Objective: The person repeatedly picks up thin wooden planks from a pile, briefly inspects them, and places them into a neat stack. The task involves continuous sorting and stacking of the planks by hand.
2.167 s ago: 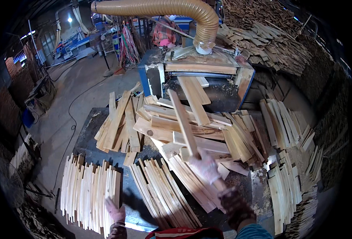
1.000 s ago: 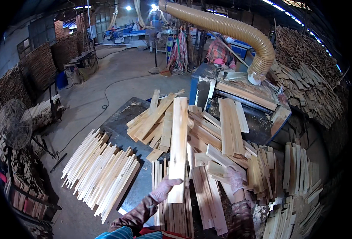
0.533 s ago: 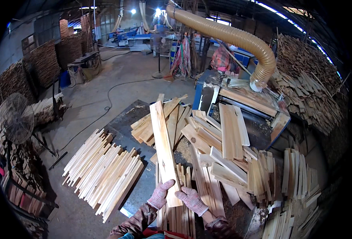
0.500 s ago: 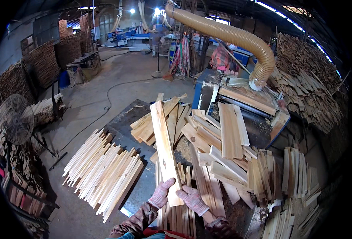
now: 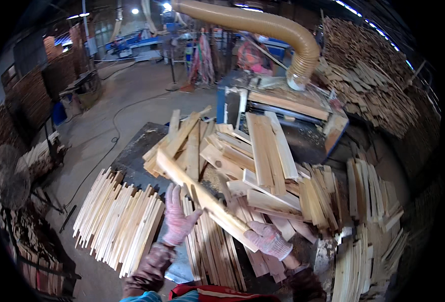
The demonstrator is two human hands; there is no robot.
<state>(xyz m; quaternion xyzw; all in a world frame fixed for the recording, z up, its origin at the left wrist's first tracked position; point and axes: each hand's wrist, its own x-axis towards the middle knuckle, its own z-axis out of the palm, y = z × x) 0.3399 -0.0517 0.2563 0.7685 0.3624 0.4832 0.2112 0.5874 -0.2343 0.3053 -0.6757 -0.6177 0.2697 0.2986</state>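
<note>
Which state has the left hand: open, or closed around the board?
Open. The left hand has extended fingers and a thumb standing apart, none wrapped around the board; the right hand holds its near end.

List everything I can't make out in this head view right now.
In the head view:
- Left hand: whether its thumb touches the held board; they nearly overlap.
- Right hand: any fingers underneath, hidden by the board.
- Co-worker: lower body, hidden behind the machine.
- Fan: blades, dark and blurred.
</note>
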